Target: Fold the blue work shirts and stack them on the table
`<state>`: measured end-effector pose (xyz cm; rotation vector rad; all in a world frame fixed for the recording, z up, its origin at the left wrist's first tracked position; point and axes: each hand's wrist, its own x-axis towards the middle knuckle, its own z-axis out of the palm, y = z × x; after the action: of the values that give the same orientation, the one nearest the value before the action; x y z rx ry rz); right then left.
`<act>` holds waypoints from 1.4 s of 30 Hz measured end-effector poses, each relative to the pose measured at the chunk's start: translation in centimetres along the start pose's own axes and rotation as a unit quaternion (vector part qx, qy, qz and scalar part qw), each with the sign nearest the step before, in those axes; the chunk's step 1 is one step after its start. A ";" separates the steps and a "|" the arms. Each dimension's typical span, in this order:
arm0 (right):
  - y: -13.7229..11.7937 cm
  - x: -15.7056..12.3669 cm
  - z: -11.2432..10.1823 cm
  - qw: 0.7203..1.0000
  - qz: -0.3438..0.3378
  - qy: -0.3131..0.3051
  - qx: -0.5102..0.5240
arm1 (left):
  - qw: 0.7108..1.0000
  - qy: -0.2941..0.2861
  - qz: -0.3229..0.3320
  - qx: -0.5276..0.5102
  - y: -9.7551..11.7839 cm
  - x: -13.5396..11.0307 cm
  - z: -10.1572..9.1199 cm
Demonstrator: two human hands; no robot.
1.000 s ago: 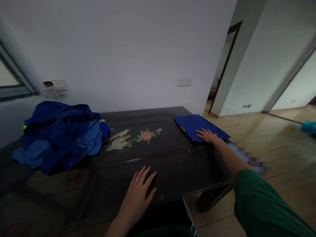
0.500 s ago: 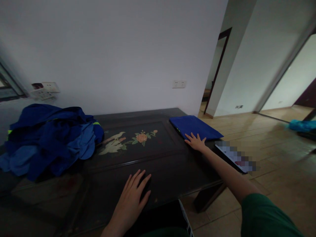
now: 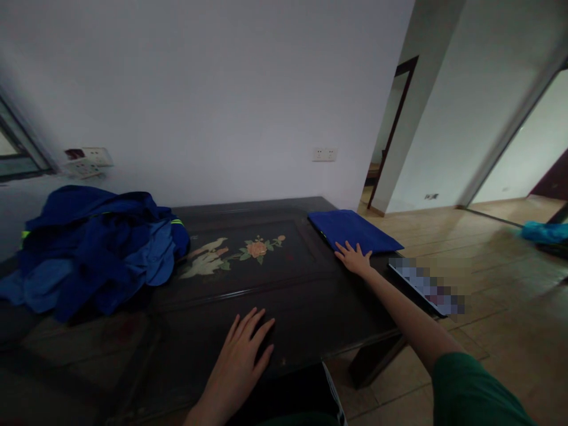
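My left hand lies flat and open on the near edge of a dark wooden table with a painted flower panel. My right hand, arm stretched out in a green sleeve, rests open with spread fingers at the near edge of a folded blue cloth on the table's right end. A crumpled heap of blue work clothes with yellow-green strips lies on the table's left end, well away from both hands.
A blurred flat device lies on the table's right corner beside my right forearm. A white wall with sockets stands behind. Tiled floor and a doorway open to the right; a turquoise object lies far right.
My right hand has slid back from the top of the folded cloth to its near edge. The left hand has stayed flat in place. The view shifted slightly.
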<state>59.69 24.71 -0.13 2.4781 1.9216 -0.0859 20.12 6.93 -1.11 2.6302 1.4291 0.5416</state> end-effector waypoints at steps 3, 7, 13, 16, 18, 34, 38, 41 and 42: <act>0.2 -0.3 0.3 1.000 -0.007 0.010 -0.002 | 0.999 -0.004 0.007 -0.038 0.5 -0.2 -1.0; -0.2 -1.2 0.7 0.998 -0.027 0.049 -0.013 | 0.995 0.008 -0.002 -0.100 -0.1 0.2 -4.0; -4.4 -4.6 1.2 0.973 -0.218 0.078 0.010 | 0.977 0.195 -0.078 -0.044 -11.5 4.3 -11.2; -7.1 -7.0 1.8 0.951 -0.302 0.034 0.053 | 0.913 0.345 -0.212 0.050 -20.3 5.3 -14.4; -8.4 -8.3 2.2 0.948 -0.313 0.020 0.060 | 0.856 0.405 -0.319 0.045 -25.3 4.8 -15.7; -8.8 -8.4 3.8 0.950 -0.305 0.037 0.064 | 0.873 0.413 -0.256 0.029 -26.7 5.3 -19.7; -8.8 -8.6 3.6 0.949 -0.306 0.028 0.066 | 0.905 0.391 -0.164 0.024 -21.3 8.1 -19.1; -8.9 -8.8 3.3 0.947 -0.309 0.030 0.079 | 0.924 0.375 -0.080 -0.003 -15.7 9.0 -17.9; -8.8 -8.8 3.2 0.947 -0.309 0.031 0.087 | 0.927 0.370 -0.054 -0.017 -13.6 9.0 -17.3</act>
<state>48.80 18.26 -2.71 1.8710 2.7481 -0.1852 7.74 20.55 13.90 2.3863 1.6737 1.6481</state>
